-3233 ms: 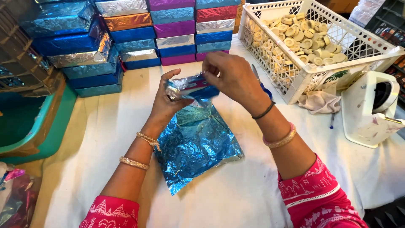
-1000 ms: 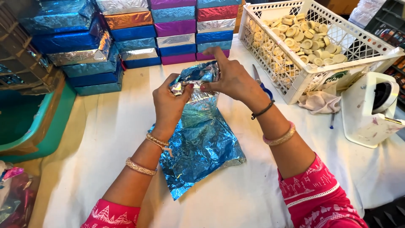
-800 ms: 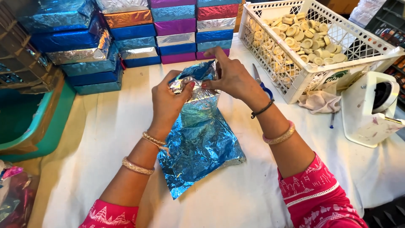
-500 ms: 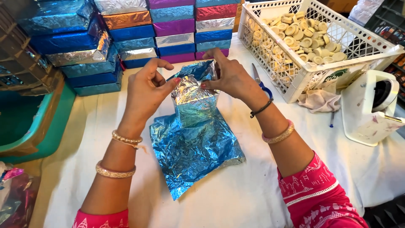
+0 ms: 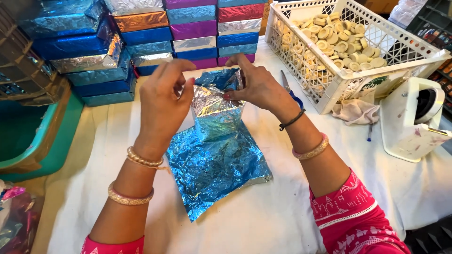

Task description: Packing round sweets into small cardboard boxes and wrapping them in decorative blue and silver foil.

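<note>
A sheet of blue foil wrap lies on the white table cover, with its far end folded up over a small box, silver side showing. My right hand pinches the foil at the top right of that box. My left hand hovers just left of the box with its fingers spread and holds nothing.
Stacks of foil-wrapped boxes in blue, silver, purple and red line the far side. A white plastic crate of small round pieces stands at the right. Blue-handled scissors, a cloth and a white tape dispenser lie near it. A teal bin is at the left.
My left hand has let go of the foil and drawn off to the left with fingers spread. The folded foil flap has stood up, silver side out, while my right hand kept its hold.
</note>
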